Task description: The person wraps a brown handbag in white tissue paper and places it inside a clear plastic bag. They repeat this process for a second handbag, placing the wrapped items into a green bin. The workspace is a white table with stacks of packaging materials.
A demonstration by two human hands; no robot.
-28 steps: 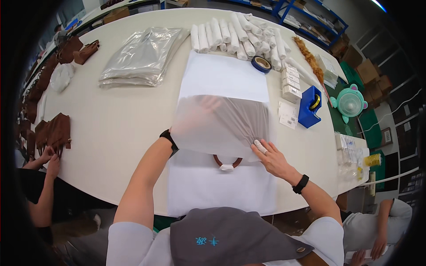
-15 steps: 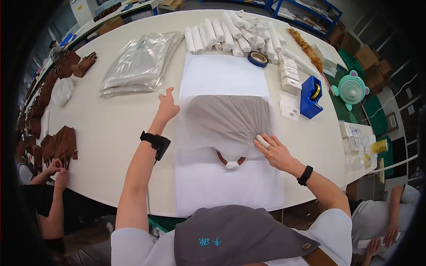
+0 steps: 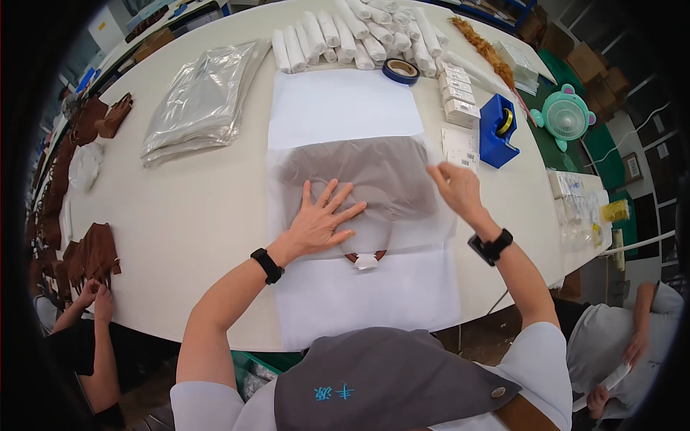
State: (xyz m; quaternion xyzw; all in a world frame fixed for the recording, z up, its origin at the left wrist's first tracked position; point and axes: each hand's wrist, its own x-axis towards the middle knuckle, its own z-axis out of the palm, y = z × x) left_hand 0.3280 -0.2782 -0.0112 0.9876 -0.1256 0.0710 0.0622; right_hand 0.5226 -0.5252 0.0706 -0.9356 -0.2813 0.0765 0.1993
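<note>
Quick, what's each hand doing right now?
Left hand: open, fingers spread, pressed flat on the tissue-covered brown item.
Right hand: pinching the tissue paper's right edge, lifted slightly.

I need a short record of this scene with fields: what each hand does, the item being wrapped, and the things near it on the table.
left hand: flat, fingers spread, pressing on the tissue paper
right hand: raised at the paper's right edge, pinching it
wrapped item: brown, under translucent paper
behind: white rolls, blue tape roll
right: blue tape dispenser, green fan
left: clear bags
surface: white table
</note>
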